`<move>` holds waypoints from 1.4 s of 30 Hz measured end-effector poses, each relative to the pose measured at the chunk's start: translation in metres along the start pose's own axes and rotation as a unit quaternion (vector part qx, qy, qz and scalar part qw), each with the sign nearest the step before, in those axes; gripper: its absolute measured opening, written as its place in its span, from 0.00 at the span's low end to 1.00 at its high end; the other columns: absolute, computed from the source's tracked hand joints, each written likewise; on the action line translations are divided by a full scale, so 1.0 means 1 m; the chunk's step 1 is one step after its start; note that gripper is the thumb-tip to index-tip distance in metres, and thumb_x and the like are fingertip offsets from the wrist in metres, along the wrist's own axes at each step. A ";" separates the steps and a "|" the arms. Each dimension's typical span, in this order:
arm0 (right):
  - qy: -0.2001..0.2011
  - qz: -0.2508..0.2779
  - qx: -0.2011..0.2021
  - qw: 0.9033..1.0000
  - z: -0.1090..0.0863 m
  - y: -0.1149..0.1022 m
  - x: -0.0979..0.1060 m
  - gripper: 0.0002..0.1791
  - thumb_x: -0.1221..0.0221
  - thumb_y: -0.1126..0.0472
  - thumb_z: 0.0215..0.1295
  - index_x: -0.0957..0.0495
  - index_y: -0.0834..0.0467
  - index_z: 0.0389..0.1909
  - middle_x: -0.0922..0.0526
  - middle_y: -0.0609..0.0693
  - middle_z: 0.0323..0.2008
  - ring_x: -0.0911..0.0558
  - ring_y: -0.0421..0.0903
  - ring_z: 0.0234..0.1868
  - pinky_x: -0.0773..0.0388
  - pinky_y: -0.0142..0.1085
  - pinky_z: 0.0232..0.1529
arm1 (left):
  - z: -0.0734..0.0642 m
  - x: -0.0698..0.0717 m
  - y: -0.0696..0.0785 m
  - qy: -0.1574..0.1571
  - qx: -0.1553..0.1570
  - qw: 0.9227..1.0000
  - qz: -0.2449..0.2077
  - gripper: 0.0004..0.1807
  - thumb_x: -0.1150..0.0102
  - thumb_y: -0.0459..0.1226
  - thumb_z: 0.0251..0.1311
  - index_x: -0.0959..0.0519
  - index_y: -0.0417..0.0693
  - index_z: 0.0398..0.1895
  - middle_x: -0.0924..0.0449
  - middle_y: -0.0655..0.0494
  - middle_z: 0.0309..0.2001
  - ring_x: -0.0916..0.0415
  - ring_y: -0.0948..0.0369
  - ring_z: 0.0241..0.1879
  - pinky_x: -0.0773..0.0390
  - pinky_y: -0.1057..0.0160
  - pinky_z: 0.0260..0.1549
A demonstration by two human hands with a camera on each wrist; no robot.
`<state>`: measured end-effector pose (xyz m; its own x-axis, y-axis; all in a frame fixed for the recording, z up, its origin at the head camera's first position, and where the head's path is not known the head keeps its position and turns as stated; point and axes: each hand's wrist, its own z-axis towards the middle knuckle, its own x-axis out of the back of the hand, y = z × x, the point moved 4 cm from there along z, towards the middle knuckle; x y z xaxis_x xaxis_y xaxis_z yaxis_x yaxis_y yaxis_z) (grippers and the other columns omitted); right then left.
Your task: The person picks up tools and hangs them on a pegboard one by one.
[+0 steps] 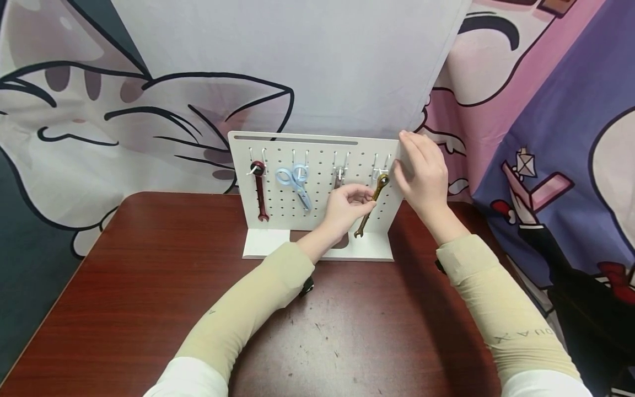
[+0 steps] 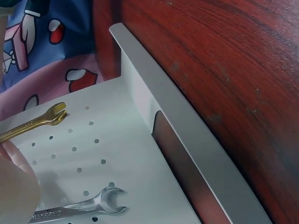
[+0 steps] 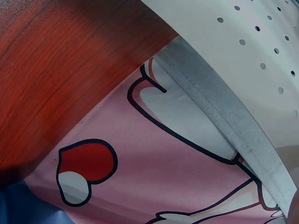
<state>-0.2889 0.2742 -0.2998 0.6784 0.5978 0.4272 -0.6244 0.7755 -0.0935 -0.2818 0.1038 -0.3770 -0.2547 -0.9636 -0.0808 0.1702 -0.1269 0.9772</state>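
My left hand [image 1: 347,207] pinches a gold combination wrench [image 1: 371,212] between thumb and fingers at the right side of a white pegboard [image 1: 319,212]. The ring end is up, overlapping the rightmost hook [image 1: 381,165] in the head view; the open jaw points down. My right hand [image 1: 424,171] holds the board's right edge near the top corner, thumb toward the front. Beside the left hand hangs a silver wrench [image 2: 98,204], partly hidden by that hand in the head view. Light-blue scissors [image 1: 296,184] and a dark red wrench [image 1: 260,193] hang farther left.
The pegboard stands on its white base [image 1: 265,242] on a reddish-brown wooden table [image 1: 173,275]. Close behind and to the right hang printed cartoon cloths [image 1: 536,138].
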 end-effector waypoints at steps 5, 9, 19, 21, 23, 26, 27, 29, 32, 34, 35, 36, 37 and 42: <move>0.000 0.001 -0.001 1.000 -0.001 0.000 0.000 0.25 0.37 0.70 0.65 0.18 0.62 0.65 0.14 0.62 0.60 0.18 0.62 0.63 0.28 0.52 0.76 | 0.002 0.000 -0.004 0.024 0.011 1.000 0.008 0.12 0.32 0.21 0.60 0.14 0.29 0.48 0.12 0.39 0.45 0.19 0.67 0.39 0.15 0.71 0.48; 0.001 0.000 0.001 1.000 0.000 -0.001 -0.001 0.25 0.38 0.70 0.65 0.18 0.63 0.65 0.14 0.62 0.60 0.18 0.62 0.63 0.28 0.53 0.76 | 0.004 -0.003 -0.005 0.054 0.004 0.998 0.014 0.11 0.31 0.21 0.60 0.14 0.30 0.47 0.12 0.36 0.45 0.18 0.66 0.38 0.14 0.71 0.48; 0.003 0.001 0.002 1.000 -0.001 0.000 -0.003 0.26 0.38 0.70 0.64 0.18 0.63 0.65 0.14 0.62 0.60 0.18 0.63 0.63 0.27 0.55 0.75 | 0.004 -0.010 -0.007 0.117 0.012 0.993 0.027 0.10 0.27 0.24 0.60 0.12 0.34 0.45 0.09 0.40 0.46 0.14 0.63 0.38 0.14 0.73 0.43; 0.003 0.000 0.002 1.000 -0.002 0.000 -0.003 0.26 0.38 0.70 0.64 0.18 0.63 0.64 0.14 0.62 0.60 0.18 0.64 0.62 0.27 0.55 0.74 | 0.004 -0.010 -0.007 0.121 0.009 0.992 0.032 0.10 0.27 0.24 0.60 0.11 0.35 0.45 0.09 0.41 0.46 0.12 0.58 0.40 0.13 0.72 0.43; 0.005 -0.001 0.001 1.000 -0.001 0.000 -0.003 0.25 0.38 0.70 0.64 0.18 0.63 0.64 0.14 0.62 0.60 0.18 0.64 0.62 0.27 0.55 0.74 | 0.004 -0.010 -0.007 0.122 0.004 0.992 0.039 0.10 0.27 0.25 0.60 0.11 0.35 0.45 0.09 0.40 0.46 0.10 0.52 0.42 0.13 0.71 0.44; 0.006 -0.003 -0.002 1.000 -0.001 0.000 -0.002 0.25 0.38 0.69 0.64 0.18 0.64 0.64 0.14 0.63 0.60 0.18 0.64 0.63 0.27 0.55 0.74 | 0.004 -0.011 -0.005 0.121 -0.005 0.991 0.050 0.10 0.27 0.25 0.61 0.11 0.34 0.45 0.09 0.40 0.46 0.10 0.47 0.45 0.13 0.71 0.45; 0.005 -0.003 -0.003 1.000 -0.001 0.000 -0.002 0.25 0.38 0.69 0.64 0.18 0.64 0.64 0.14 0.63 0.60 0.18 0.64 0.63 0.27 0.55 0.75 | 0.004 -0.011 -0.004 0.122 -0.008 0.991 0.052 0.10 0.27 0.25 0.61 0.11 0.34 0.45 0.09 0.39 0.46 0.10 0.46 0.45 0.12 0.71 0.45; 0.004 -0.004 -0.003 1.000 -0.001 0.000 -0.001 0.26 0.38 0.69 0.64 0.18 0.64 0.65 0.14 0.63 0.60 0.18 0.64 0.63 0.28 0.53 0.76 | 0.003 -0.012 -0.003 0.124 -0.010 0.990 0.060 0.09 0.28 0.25 0.62 0.11 0.34 0.45 0.09 0.40 0.46 0.10 0.46 0.46 0.13 0.71 0.45; 0.005 -0.003 -0.002 1.000 -0.001 0.001 -0.001 0.26 0.38 0.70 0.64 0.18 0.64 0.65 0.14 0.63 0.60 0.18 0.64 0.63 0.29 0.52 0.76 | 0.003 -0.013 -0.002 0.128 -0.011 0.990 0.067 0.09 0.29 0.26 0.63 0.11 0.35 0.45 0.09 0.41 0.47 0.09 0.47 0.46 0.13 0.72 0.45; 0.004 -0.002 -0.001 1.000 0.000 0.000 -0.001 0.26 0.38 0.70 0.64 0.18 0.64 0.64 0.14 0.63 0.60 0.18 0.65 0.62 0.29 0.52 0.76 | 0.002 -0.013 -0.001 0.129 -0.010 0.989 0.075 0.08 0.30 0.26 0.64 0.11 0.36 0.46 0.09 0.43 0.47 0.09 0.48 0.46 0.13 0.72 0.45; 0.004 -0.002 -0.001 1.000 0.000 0.000 -0.001 0.26 0.38 0.70 0.64 0.18 0.64 0.64 0.14 0.63 0.60 0.18 0.65 0.62 0.29 0.52 0.76 | 0.002 -0.013 -0.001 0.130 -0.011 0.989 0.076 0.08 0.30 0.27 0.64 0.11 0.36 0.46 0.09 0.43 0.48 0.09 0.49 0.47 0.13 0.72 0.45; 0.005 -0.003 0.000 1.000 0.000 0.000 -0.001 0.26 0.38 0.70 0.64 0.18 0.64 0.64 0.14 0.63 0.60 0.18 0.65 0.62 0.28 0.52 0.76 | 0.002 -0.013 -0.001 0.130 -0.012 0.988 0.076 0.08 0.30 0.27 0.64 0.11 0.37 0.46 0.09 0.43 0.48 0.09 0.49 0.47 0.12 0.71 0.45; 0.005 -0.003 0.000 1.000 0.000 0.000 -0.001 0.26 0.38 0.70 0.64 0.18 0.64 0.64 0.14 0.63 0.60 0.18 0.65 0.62 0.28 0.53 0.76 | 0.001 -0.013 -0.001 0.131 -0.012 0.988 0.076 0.09 0.30 0.27 0.64 0.11 0.37 0.46 0.09 0.44 0.49 0.09 0.50 0.47 0.12 0.71 0.46; 0.003 -0.005 -0.004 1.000 -0.002 0.001 -0.001 0.26 0.38 0.70 0.64 0.19 0.63 0.65 0.14 0.63 0.60 0.18 0.63 0.63 0.28 0.53 0.76 | -0.001 -0.009 -0.004 0.133 -0.009 0.988 0.076 0.09 0.31 0.28 0.66 0.10 0.40 0.48 0.09 0.46 0.51 0.09 0.51 0.50 0.12 0.70 0.48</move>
<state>-0.2894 0.2745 -0.3018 0.6866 0.5913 0.4231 -0.6145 0.7829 -0.0970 -0.2791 0.1128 -0.3802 0.0340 -0.9993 0.0160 0.2046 0.0226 0.9786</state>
